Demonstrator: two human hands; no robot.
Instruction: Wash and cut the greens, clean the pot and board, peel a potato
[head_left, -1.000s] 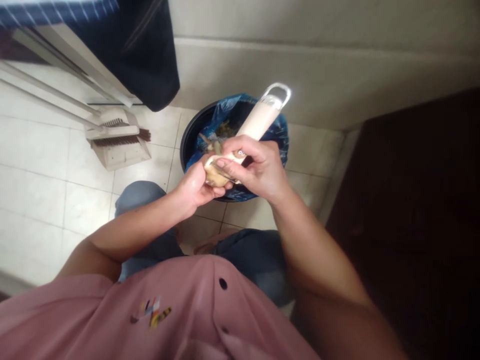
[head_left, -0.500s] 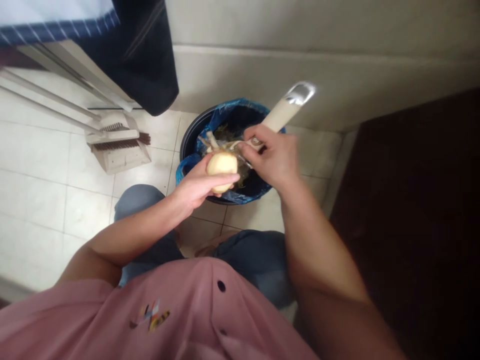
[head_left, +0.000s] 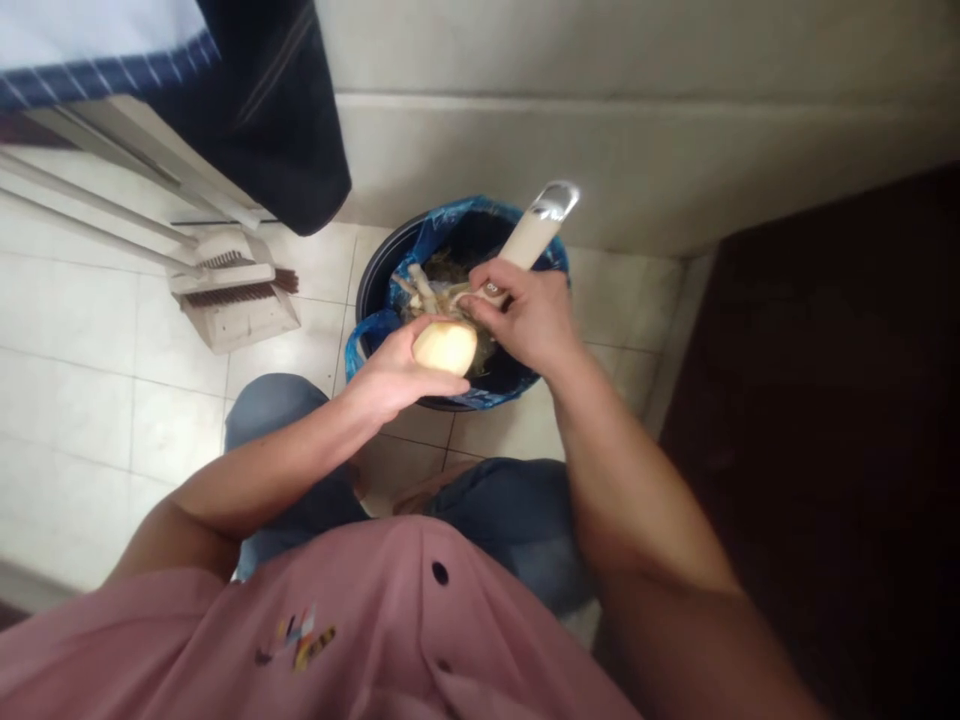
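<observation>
A peeled, pale yellow potato (head_left: 445, 349) rests in my left hand (head_left: 396, 371), with the thumb along its near side and the fingers around the far side. My right hand (head_left: 529, 310) is closed around a peeler (head_left: 525, 238) with a cream handle and a shiny metal end that points up and to the right. The peeler's blade is mostly hidden by my fingers, close to the potato's right side. Both hands are over a dark bin (head_left: 373, 275) lined with a blue plastic bag (head_left: 457, 212). Peelings (head_left: 424, 288) and other scraps lie inside it.
A broom (head_left: 232, 285) and a dustpan (head_left: 255, 322) stand on the tiled floor to the left. Dark cloth (head_left: 289, 130) hangs at the upper left. A tiled wall (head_left: 600, 150) rises behind the bin, and a dark brown surface (head_left: 840, 430) fills the right side.
My right hand has moved left and slightly down with the peeler, closer to the potato. The potato has turned in my left hand, and the left thumb sits lower on it.
</observation>
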